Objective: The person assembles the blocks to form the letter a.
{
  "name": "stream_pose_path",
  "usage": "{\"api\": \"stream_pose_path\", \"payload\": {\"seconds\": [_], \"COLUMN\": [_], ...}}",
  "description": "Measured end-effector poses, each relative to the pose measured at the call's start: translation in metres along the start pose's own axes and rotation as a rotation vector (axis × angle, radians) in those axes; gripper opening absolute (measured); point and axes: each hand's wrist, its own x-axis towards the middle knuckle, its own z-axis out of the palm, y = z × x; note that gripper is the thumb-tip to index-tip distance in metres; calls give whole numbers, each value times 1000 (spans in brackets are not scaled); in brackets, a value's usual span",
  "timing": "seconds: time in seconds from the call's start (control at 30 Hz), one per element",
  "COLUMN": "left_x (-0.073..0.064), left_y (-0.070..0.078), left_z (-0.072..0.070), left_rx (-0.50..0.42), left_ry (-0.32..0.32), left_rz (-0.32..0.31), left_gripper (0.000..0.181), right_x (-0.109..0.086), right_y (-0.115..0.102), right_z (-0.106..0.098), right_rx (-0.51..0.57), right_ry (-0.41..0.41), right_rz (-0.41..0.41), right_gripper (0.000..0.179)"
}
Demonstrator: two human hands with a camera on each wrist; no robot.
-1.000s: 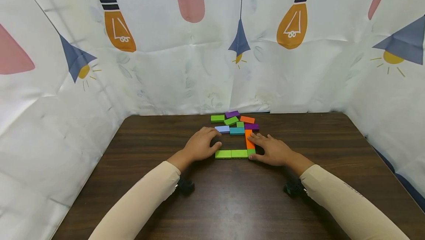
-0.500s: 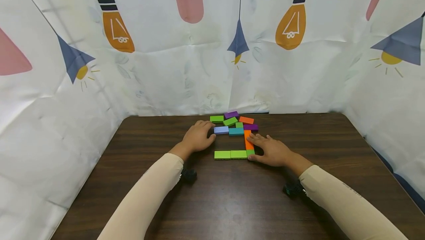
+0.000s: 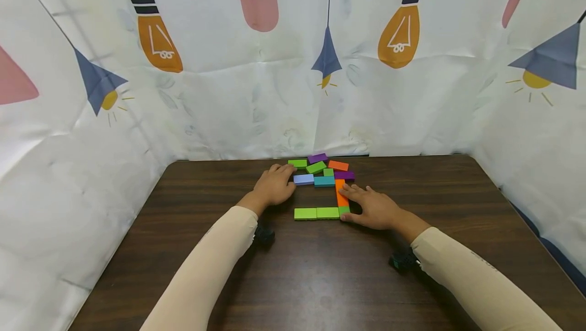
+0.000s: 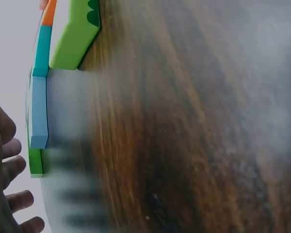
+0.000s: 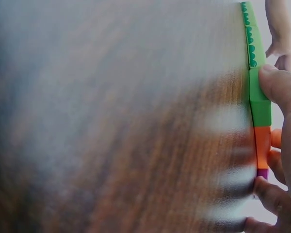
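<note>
Toy blocks lie on the dark wooden table (image 3: 302,280). My left hand (image 3: 273,185), fingers spread and loosely bent, is beside the left end of a light blue block (image 3: 303,180); its fingertips reach toward a green block (image 3: 297,163) behind. In the left wrist view those fingers (image 4: 19,200) hold nothing. My right hand (image 3: 373,206) rests with extended fingers against an upright-running orange block (image 3: 341,193). Its thumb touches the small green corner block (image 3: 344,210), also plain in the right wrist view. Two lime blocks (image 3: 317,213) continue leftward from that corner. A teal block (image 3: 324,182) adjoins the light blue one.
Behind the row lie loose blocks: purple (image 3: 318,158), tilted green (image 3: 316,168), orange (image 3: 338,166), a small green cube (image 3: 328,172) and another purple (image 3: 344,175). A white printed curtain (image 3: 284,102) hangs at the table's far edge.
My left hand has moved away from the left lime block, back and slightly left, to beside the light blue block. The right hand and the blocks keep their places; the head view shifts slightly.
</note>
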Motion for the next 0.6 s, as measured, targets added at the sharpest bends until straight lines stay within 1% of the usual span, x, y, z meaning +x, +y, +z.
{"api": "stream_pose_path", "payload": {"seconds": [0.27,0.5,0.6], "left_x": [1,1,1], "left_y": [2,3,2], "left_z": [-3,-5,-5], "left_rx": [-15,-21,-20], "left_ry": [-38,-32,-43], "left_rz": [-32,-32,-35], "left_gripper": [54,54,54], "right_x": [0,1,0], "right_y": [-2,-1,-1], "right_z": [-2,-2,-2], "right_rx": [1,2,4], "right_ry": [-4,-5,-3], "right_rz": [8,7,5], "right_gripper": [87,87,88]}}
